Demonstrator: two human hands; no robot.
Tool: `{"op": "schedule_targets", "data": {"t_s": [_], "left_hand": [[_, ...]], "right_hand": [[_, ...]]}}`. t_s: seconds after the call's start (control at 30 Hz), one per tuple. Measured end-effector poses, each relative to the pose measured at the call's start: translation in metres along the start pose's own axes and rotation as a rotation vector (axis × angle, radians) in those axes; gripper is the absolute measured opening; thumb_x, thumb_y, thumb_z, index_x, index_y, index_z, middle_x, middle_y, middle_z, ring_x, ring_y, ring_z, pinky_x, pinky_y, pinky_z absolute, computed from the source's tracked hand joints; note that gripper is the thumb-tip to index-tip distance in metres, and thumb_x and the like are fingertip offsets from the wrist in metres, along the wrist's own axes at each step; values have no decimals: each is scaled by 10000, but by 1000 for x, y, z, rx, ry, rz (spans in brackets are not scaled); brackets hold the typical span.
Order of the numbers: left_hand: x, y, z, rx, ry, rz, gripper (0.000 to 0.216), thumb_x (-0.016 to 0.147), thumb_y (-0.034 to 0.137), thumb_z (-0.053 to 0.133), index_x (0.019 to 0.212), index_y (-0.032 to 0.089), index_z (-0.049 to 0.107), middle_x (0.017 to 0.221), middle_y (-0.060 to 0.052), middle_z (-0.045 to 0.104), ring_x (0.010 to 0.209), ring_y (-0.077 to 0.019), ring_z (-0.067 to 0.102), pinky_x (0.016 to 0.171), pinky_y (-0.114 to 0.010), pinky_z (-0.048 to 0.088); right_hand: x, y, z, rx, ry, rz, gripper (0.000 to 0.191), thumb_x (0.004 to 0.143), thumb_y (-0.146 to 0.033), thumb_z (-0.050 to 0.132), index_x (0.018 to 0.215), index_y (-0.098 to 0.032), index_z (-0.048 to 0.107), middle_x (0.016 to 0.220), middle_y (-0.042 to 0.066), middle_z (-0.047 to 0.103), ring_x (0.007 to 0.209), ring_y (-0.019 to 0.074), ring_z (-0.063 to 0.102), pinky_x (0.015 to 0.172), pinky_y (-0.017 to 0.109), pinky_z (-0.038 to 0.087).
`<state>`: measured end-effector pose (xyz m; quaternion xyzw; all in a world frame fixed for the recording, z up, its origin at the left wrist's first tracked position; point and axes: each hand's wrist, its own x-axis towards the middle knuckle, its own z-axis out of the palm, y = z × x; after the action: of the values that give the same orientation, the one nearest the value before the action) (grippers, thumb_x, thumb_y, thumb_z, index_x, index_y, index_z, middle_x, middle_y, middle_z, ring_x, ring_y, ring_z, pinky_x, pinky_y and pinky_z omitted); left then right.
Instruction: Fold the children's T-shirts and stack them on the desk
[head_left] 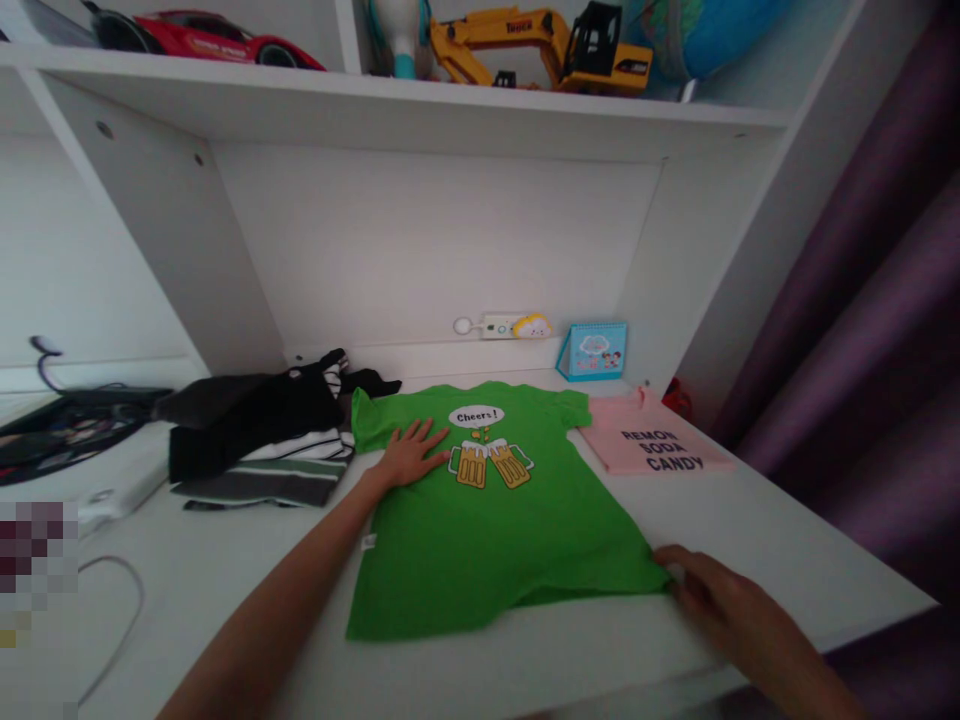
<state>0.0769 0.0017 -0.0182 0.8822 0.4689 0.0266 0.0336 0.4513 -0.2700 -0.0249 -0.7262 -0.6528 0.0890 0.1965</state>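
Observation:
A green T-shirt (480,540) with a "Cheers!" print of two beer mugs lies spread on the white desk, collar toward the back. My left hand (410,455) rests flat on its upper left part, fingers spread. At the lower right hem corner, my right hand (701,590) pinches the cloth between thumb and fingers. Right of the shirt is a folded pink garment (649,440) with dark lettering. To the left, a pile of dark and striped clothes (255,430) sits near the shirt's left sleeve.
A blue desk calendar (595,352) and a power strip (499,326) stand along the back panel. Overhead, a shelf (420,100) bears a red toy car (217,38), a yellow toy excavator (540,45) and a globe (697,35). A purple curtain (862,370) hangs right.

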Motion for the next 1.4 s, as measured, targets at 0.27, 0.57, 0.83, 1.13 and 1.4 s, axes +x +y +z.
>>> {"op": "schedule_targets", "data": {"t_s": [0.27, 0.57, 0.83, 1.13, 1.4], "left_hand": [[-52, 35, -32, -106, 9, 127, 625, 829, 586, 299, 1366, 279, 208, 1444, -87, 100, 1309, -285, 77, 1010, -490, 164], [-162, 72, -38, -226, -210, 168, 691, 787, 610, 363, 1368, 352, 95, 1439, -24, -28, 1304, -293, -18, 1027, -521, 90], [-95, 37, -82, -288, -89, 188, 389, 839, 412, 410, 1180, 263, 523, 1190, -27, 552, 1058, -199, 522, 922, -304, 360], [73, -41, -51, -194, 154, -217, 259, 770, 215, 439, 771, 106, 674, 827, -128, 660, 838, -227, 589, 775, -305, 402], [89, -70, -33, -333, 172, -233, 229, 689, 292, 550, 790, 119, 662, 741, -67, 647, 707, -171, 577, 635, -238, 418]], "right_hand": [[22, -52, 0, 86, 22, -211, 448, 855, -425, 312, 1233, -237, 463, 1302, 59, 432, 1163, 213, 428, 982, 381, 343], [24, -32, 32, -31, -223, -267, 592, 821, -519, 383, 1347, -278, 263, 1413, -10, 209, 1295, 229, 160, 1055, 436, 187], [79, -42, -27, 67, -303, -226, 393, 836, -442, 378, 1112, -257, 589, 1113, 41, 603, 1007, 228, 558, 887, 350, 413], [293, -108, 21, -102, -95, -272, 270, 862, -198, 384, 903, -124, 641, 982, 105, 633, 939, 202, 560, 825, 303, 395], [351, -106, 67, -53, -109, -247, 239, 838, -295, 509, 1007, -134, 558, 998, 61, 577, 862, 159, 560, 757, 342, 459]]}}
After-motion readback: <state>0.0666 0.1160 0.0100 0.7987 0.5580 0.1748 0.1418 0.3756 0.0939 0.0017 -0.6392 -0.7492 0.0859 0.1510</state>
